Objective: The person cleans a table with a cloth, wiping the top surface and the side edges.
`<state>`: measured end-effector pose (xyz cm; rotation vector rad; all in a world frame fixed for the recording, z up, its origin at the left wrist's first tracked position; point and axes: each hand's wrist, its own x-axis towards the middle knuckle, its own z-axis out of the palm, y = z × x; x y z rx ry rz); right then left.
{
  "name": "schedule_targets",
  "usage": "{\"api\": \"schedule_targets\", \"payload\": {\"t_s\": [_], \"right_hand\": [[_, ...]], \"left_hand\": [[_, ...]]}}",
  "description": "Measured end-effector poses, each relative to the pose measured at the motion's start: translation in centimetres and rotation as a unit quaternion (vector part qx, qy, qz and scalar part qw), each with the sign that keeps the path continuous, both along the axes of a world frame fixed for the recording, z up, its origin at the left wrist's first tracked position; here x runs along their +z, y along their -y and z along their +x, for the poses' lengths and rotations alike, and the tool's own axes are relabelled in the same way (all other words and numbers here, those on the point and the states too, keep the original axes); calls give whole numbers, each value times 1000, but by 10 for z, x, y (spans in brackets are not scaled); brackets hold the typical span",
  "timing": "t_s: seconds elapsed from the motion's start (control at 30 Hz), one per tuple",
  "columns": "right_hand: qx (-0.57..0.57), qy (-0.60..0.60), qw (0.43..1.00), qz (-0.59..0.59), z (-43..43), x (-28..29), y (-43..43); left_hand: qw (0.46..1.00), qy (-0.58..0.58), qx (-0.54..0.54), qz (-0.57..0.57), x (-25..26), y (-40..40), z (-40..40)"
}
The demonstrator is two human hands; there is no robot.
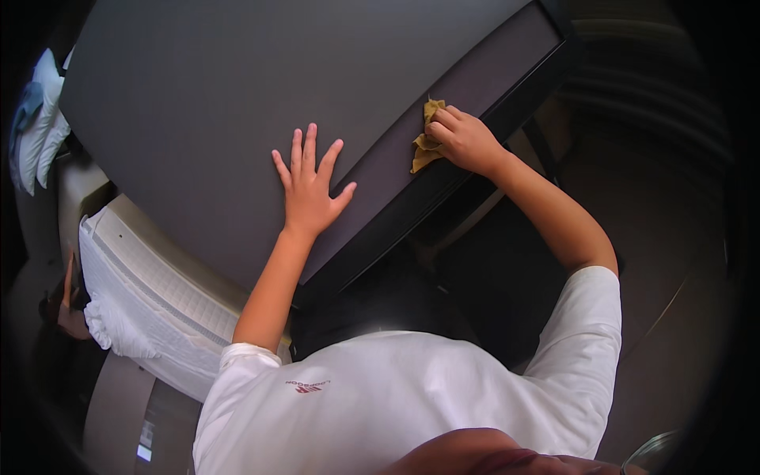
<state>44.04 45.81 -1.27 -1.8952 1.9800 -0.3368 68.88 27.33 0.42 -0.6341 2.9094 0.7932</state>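
Note:
My right hand (466, 139) is closed around a crumpled yellow-brown cloth (426, 155), which touches the recessed purplish strip (383, 181) along the edge of a large dark panel. To its left, my left hand (310, 190) lies with fingers spread on the flat dark grey surface (214, 107), the thumb near the border of the strip. Nothing is held in it. A black raised rim (409, 219) runs along the outer side of the strip, below my right hand.
At the left stands a mattress (166, 285) with a bunched white sheet (124, 323). White pillows (41, 130) with a blue cloth on them are at the far upper left. A dark chair-like or frame part (537, 148) shows beyond the rim. Brown floor (665, 332) lies at the right.

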Motion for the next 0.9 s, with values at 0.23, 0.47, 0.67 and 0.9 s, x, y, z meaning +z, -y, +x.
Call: {"api": "schedule_targets", "payload": {"t_s": [0.23, 0.47, 0.67, 0.9], "right_hand": [[-359, -270, 893, -23, -238, -25, -69], [-486, -121, 856, -126, -290, -7, -77], [-311, -115, 943, -7, -219, -19, -61], [-167, -50, 975, 138, -164, 0, -29]], "left_hand": [[997, -10, -2, -77, -17, -13, -2], [994, -21, 17, -103, -30, -16, 1], [992, -27, 30, -121, -34, -18, -1], [992, -25, 42, -113, -36, -18, 0]]}}
